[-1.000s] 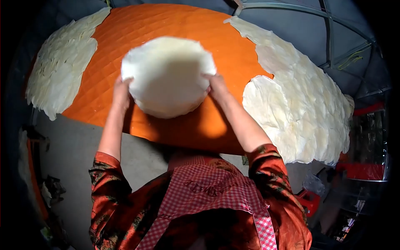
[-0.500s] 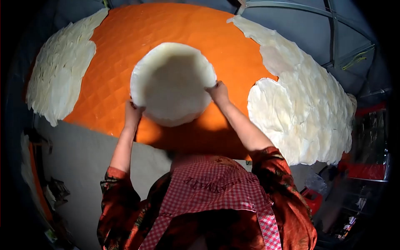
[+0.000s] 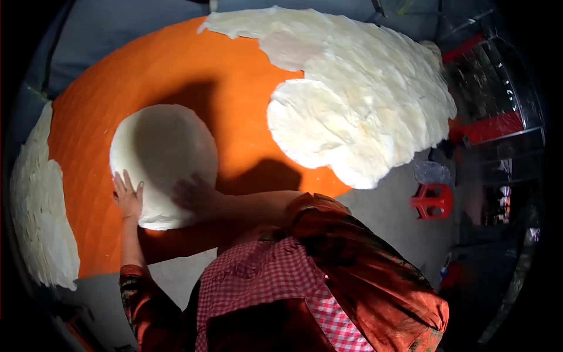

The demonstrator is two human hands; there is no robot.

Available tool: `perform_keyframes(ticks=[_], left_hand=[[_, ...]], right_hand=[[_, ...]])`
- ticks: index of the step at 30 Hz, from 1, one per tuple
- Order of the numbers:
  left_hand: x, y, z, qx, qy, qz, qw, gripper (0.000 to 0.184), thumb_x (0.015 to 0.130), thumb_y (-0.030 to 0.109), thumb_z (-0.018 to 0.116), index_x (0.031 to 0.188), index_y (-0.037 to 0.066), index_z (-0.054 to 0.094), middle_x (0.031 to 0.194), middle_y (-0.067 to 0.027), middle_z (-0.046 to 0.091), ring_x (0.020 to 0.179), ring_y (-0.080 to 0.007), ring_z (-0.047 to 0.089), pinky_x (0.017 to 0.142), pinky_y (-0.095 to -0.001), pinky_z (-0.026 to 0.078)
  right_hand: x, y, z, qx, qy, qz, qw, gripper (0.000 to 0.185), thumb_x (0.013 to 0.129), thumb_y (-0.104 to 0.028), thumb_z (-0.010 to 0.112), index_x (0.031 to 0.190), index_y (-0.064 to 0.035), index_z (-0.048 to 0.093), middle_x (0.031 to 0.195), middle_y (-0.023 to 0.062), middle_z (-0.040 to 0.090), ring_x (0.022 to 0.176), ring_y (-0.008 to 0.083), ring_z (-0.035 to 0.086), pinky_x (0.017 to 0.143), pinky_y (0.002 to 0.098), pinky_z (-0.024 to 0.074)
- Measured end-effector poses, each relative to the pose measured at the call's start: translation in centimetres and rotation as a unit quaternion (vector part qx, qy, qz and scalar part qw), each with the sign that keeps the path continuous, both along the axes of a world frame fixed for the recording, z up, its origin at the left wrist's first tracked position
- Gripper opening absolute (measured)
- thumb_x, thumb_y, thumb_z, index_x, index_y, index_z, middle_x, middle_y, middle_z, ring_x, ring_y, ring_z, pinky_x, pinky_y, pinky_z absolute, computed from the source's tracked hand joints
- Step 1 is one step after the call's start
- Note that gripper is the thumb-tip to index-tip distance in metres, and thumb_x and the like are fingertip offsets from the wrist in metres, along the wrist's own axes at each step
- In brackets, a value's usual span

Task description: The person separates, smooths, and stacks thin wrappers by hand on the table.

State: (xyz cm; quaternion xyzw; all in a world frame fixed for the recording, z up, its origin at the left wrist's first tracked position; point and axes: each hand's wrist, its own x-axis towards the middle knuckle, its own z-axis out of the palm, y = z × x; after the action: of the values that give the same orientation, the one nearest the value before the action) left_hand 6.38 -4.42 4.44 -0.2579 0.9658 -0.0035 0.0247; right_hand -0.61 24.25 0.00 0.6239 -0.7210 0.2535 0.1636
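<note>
So there's a pale, thin round sheet (image 3: 167, 146) lying flat left of centre in the frame, on a big orange cloth (image 3: 240, 117). Both hands are on it, palms down, holding nothing and not touching each other, with a strip of the sheet between them.

The left hand (image 3: 128, 196) is wide open at the sheet's lower left edge, fingers fanned out and pointing up the frame, part of the palm out over the cloth. The right hand (image 3: 193, 192) is on the lower right part, open too, fingers pointing left, but it's in pretty heavy shadow so the finger spacing is tough to make out.

Further out, a big spread of overlapping pale sheets (image 3: 375, 88) fills the upper right, and a second batch of sheets (image 3: 41, 217) runs down the left edge. Bottom of the frame is a red-and-white checked apron (image 3: 252, 270) and dark-patterned red sleeves (image 3: 375, 281). Over on the right, a red plastic stool (image 3: 434, 201) sits on the grey floor (image 3: 387, 217) near a clear plastic bag (image 3: 432, 172). The little bright patches at far right are too small to read.
</note>
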Motion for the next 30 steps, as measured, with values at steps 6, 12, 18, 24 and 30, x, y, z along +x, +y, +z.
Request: perform_keyframes(ticks=[6,12,18,24,30], left_hand=[[-0.3,-2.1,-0.4,0.029,0.089,-0.042,0.995,0.061,0.095,0.041,0.049,0.146,0.013,0.031,0.154,-0.0178,0.019,0.142,-0.0345,0.017,0.110,-0.0533,0.023],[-1.9,12.1,9.8,0.259,0.405,-0.054,0.875,0.020,0.094,0.016,0.054,0.104,-0.001,0.058,0.102,-0.0102,0.059,0.094,-0.0225,0.055,0.089,-0.0340,0.044],[-5.9,34.1,2.5,0.742,0.132,0.077,0.653,0.018,0.096,0.012,0.054,0.111,0.003,0.057,0.089,-0.0039,0.062,0.077,-0.0137,0.060,0.072,-0.0264,0.049],[-10.0,44.2,2.9,0.898,0.083,0.189,0.389,0.057,0.099,0.049,0.039,0.131,0.002,0.038,0.131,-0.0245,0.048,0.121,-0.0364,0.049,0.104,-0.0484,0.038],[-12.4,50.1,4.9,0.936,0.189,0.172,0.241,0.074,0.093,0.066,0.031,0.142,0.011,0.032,0.144,-0.0133,0.042,0.132,-0.0345,0.040,0.109,-0.0543,0.028]], right_hand=[[-6.8,8.9,5.9,0.052,-0.218,-0.024,0.974,0.068,0.078,-0.054,0.064,0.126,-0.0067,0.054,0.138,0.0203,0.044,0.131,0.0371,0.037,0.106,0.0499,0.0298],[-10.7,33.8,6.2,0.254,-0.074,-0.337,0.904,0.066,0.078,-0.045,0.069,0.128,-0.0054,0.052,0.134,0.0169,0.047,0.127,0.0357,0.042,0.102,0.0523,0.0338],[-12.5,35.5,4.4,0.211,-0.008,-0.297,0.931,0.044,0.075,-0.024,0.058,0.115,-0.0047,0.060,0.128,0.0146,0.053,0.118,0.0349,0.047,0.094,0.0522,0.0387],[-22.7,36.7,12.0,0.073,-0.183,-0.227,0.954,0.004,0.077,-0.011,0.055,0.078,-0.0078,0.058,0.073,0.0115,0.061,0.073,0.0334,0.062,0.063,0.0425,0.0498],[-18.1,40.3,17.9,0.109,-0.089,-0.075,0.987,0.006,0.071,-0.011,0.058,0.074,-0.0072,0.055,0.073,0.0106,0.058,0.070,0.0312,0.059,0.061,0.0405,0.0495]])
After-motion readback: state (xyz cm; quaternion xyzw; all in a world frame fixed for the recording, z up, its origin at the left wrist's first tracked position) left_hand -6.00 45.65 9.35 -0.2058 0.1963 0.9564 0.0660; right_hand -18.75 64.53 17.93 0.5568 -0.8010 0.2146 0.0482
